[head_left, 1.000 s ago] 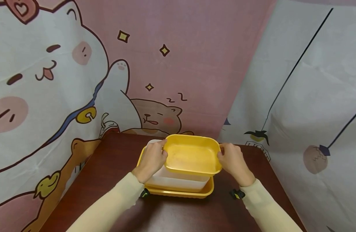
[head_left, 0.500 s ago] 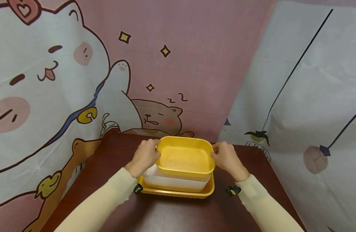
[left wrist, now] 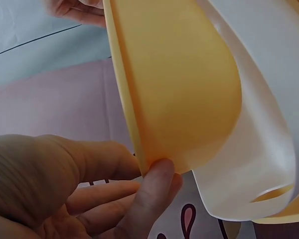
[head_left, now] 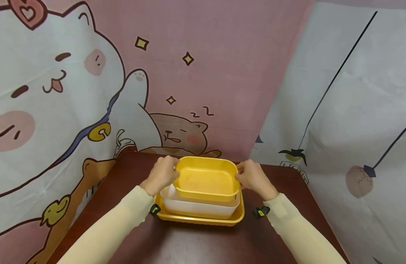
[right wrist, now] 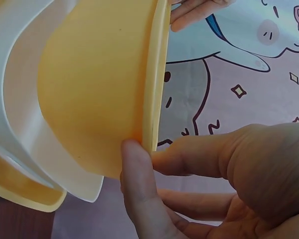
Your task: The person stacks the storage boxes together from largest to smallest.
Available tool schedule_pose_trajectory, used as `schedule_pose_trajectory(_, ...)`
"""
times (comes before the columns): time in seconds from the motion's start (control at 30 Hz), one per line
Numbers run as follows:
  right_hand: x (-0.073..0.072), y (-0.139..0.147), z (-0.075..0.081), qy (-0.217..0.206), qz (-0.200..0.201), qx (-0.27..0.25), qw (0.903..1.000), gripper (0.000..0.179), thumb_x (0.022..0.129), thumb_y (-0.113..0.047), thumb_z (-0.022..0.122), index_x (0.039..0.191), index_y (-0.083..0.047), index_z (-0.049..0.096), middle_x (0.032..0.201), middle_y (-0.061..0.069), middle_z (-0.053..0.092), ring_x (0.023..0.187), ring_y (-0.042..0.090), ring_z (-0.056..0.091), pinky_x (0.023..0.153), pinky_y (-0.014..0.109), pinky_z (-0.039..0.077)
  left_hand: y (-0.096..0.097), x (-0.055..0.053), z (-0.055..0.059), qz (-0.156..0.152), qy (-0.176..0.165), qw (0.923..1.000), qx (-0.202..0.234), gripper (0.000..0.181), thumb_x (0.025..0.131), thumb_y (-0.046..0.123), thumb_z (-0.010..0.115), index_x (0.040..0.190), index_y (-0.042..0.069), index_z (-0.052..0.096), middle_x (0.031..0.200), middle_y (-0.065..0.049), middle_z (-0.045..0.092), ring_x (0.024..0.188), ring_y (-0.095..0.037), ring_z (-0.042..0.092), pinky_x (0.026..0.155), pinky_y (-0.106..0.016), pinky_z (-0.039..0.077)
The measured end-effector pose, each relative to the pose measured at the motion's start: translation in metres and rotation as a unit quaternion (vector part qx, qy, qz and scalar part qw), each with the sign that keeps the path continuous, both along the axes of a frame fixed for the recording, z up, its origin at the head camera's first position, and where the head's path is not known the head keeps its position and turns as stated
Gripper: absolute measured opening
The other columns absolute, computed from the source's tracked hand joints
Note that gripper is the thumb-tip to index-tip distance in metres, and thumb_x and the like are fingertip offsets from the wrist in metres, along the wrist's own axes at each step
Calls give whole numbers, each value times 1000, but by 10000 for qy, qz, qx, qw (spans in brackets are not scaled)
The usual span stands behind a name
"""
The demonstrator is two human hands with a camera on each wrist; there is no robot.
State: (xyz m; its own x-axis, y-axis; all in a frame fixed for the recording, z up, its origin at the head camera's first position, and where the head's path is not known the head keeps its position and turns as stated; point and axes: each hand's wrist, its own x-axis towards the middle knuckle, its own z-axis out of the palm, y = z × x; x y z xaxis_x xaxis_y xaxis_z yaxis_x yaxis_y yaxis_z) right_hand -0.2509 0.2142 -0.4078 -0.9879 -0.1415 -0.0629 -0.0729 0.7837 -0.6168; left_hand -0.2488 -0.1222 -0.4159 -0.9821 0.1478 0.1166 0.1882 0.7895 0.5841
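Note:
A small yellow plastic tray [head_left: 207,181] is held over a white bin [head_left: 199,209], its rim pinched at both short ends. My left hand [head_left: 161,175] grips the left end; in the left wrist view the thumb and a finger [left wrist: 157,184] squeeze the rim. At the right end my right hand [head_left: 255,179] pinches the rim, and the right wrist view shows a finger [right wrist: 138,174] pressed on the tray's outer wall. The white bin stands inside a larger yellow tray [head_left: 198,221]. The held tray hides most of the bin's inside.
The stack stands on a dark red-brown table [head_left: 203,245]. Behind the table hangs a cloth backdrop [head_left: 223,73] with cartoon animals, and it continues along both sides. A dark wrist strap piece [head_left: 261,212] shows below the right sleeve.
Both hands have carried the small yellow tray left and slightly down, so it now sits more centrally over the white bin. The bin and larger tray have stayed in place.

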Motion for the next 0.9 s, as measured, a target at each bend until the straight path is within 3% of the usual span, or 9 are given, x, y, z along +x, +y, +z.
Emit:
schedule_pose_trajectory(0.17,-6,-4,-2,-213,-14,-46,9998,35,106,-2,79,139,13,76,119,25,81,86,25,85,71,39,73,-3,-3,0,110,-170,9998,-8,47,99,-6,74,146,-6,77,141,-26,81,81,-23,72,65,-28,59)
schedule_pose_trajectory(0.37,-12,-6,-7,-296,-29,-91,9995,38,105,-1,79,140,13,76,120,26,80,88,26,87,68,35,72,-4,-8,-2,110,-304,9995,28,49,100,-6,73,149,-7,74,147,-29,78,80,-22,74,62,-26,55)
schedule_pose_trajectory(0.5,-14,-9,-8,-408,-7,-77,9991,39,105,-1,79,141,14,75,123,28,80,89,27,87,68,35,72,-6,-11,-6,85,-349,9994,-7,46,100,-7,73,146,-6,78,145,-29,79,91,-24,79,66,-26,58)
schedule_pose_trajectory(0.53,-15,-10,-8,-433,-24,-69,9990,41,105,-1,79,142,14,74,124,28,80,89,27,87,68,35,72,-6,-12,-7,93,-351,9993,-16,44,99,-7,74,143,-6,79,143,-29,80,92,-23,78,67,-25,58)
schedule_pose_trajectory(0.6,-15,-13,-8,-473,-18,-20,9989,39,104,-2,80,140,14,76,123,28,81,88,27,87,68,35,72,-6,-14,-8,113,-445,9989,-33,27,99,-7,74,124,-6,85,116,-24,85,79,-19,70,62,-25,53)
schedule_pose_trajectory(0.67,-16,-15,-8,-518,-17,18,9987,33,104,-2,81,133,13,78,119,27,81,85,27,86,67,34,71,-6,-17,-10,146,-543,9984,-45,8,99,-7,73,95,-4,80,83,-13,71,65,-14,54,56,-24,44)
schedule_pose_trajectory(0.7,-16,-16,-8,-542,-11,26,9985,30,104,-3,82,130,12,80,117,26,82,84,26,86,67,34,71,-6,-18,-10,156,-588,9981,-62,17,98,-7,73,82,-1,72,73,-7,57,60,-13,45,53,-23,39)
schedule_pose_trajectory(0.77,-16,-18,-8,-605,34,35,9982,25,104,-3,82,125,11,81,112,24,82,82,26,86,67,34,71,-6,-20,-11,180,-722,9972,-73,40,97,-8,71,69,9,49,68,-1,30,54,-13,28,51,-24,31)
schedule_pose_trajectory(0.9,-18,-19,-9,-754,105,103,9970,22,105,-6,83,122,9,82,110,22,83,79,24,85,67,35,71,-5,-22,-12,242,-898,9956,-107,55,98,-5,73,63,17,36,62,4,26,48,-12,32,47,-21,35)
